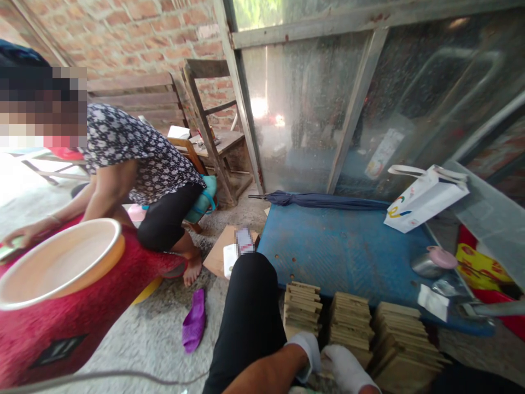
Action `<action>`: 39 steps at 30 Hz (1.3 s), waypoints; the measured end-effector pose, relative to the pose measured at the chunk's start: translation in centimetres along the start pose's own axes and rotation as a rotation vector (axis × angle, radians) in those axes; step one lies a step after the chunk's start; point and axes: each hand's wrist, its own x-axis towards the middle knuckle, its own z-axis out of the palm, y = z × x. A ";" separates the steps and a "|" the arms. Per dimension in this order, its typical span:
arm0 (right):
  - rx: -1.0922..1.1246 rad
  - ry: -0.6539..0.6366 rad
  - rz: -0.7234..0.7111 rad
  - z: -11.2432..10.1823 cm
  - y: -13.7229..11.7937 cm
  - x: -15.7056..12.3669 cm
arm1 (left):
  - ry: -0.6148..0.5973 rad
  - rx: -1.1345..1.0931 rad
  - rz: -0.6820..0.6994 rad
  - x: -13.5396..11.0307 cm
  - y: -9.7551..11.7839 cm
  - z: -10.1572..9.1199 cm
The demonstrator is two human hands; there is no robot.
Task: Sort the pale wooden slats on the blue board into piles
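Rough concrete floor [164,339], pretty cluttered workspace. Down at the bottom of the frame, right of center, both hands are in white gloves: left hand [307,350] and right hand [346,368], close together. Fingers on both are mostly hidden or cut off, so I honestly can't tell how far open either grip is, or whether they've got hold of anything. What they're right next to is three stacks of thin tan boards: left stack [301,309] just above the left hand, middle stack [348,328] just above the right, and right stack [404,350] over to its right. Beyond those sits a blue platform [328,235], with a dark umbrella [328,200] along its far edge and a white bag [429,200] at its upper right. Brick wall [151,41] fills the upper left.
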 end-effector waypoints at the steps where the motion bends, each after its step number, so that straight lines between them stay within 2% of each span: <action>1: -0.049 0.010 -0.016 -0.1 0.1 0.1 | 0.037 0.003 -0.037 -0.2 0.1 -0.1; 4: -0.114 0.008 -0.050 -0.9 0.3 0.0 | 0.145 0.011 -0.128 -0.9 0.1 -0.7; 8: -0.063 0.054 -0.047 -3.4 0.4 -1.3 | 0.323 -0.038 -0.184 -1.7 -0.1 -1.7; 12: 0.105 0.157 -0.063 -6.8 0.3 -3.4 | 0.497 -0.202 -0.128 -1.8 0.6 -2.9; 15: 0.300 0.286 -0.076 -9.3 0.3 -4.9 | 0.560 -0.365 -0.056 -1.9 1.1 -3.4; 18: 0.473 0.420 -0.045 -11.5 0.5 -5.9 | 0.520 -0.486 0.012 -2.3 1.4 -3.4; 22: 0.737 0.564 -0.014 -13.6 0.5 -7.1 | 0.373 -0.541 0.078 -3.1 1.7 -2.9; 25: 0.832 0.661 0.001 -14.8 0.2 -8.0 | 0.251 -0.553 0.096 -3.6 2.0 -2.5; 28: 0.886 0.735 0.028 -15.6 -0.3 -8.7 | 0.182 -0.567 0.098 -3.8 2.3 -2.4; 33: 0.931 0.786 0.075 -15.9 -0.9 -8.5 | 0.136 -0.572 0.086 -3.5 2.3 -2.4; 36: 0.997 0.808 0.139 -15.1 -0.8 -7.4 | 0.127 -0.592 0.057 -2.9 1.6 -2.1; 39: 1.068 0.818 0.202 -14.0 -0.3 -5.9 | 0.171 -0.606 0.025 -2.1 0.7 -1.7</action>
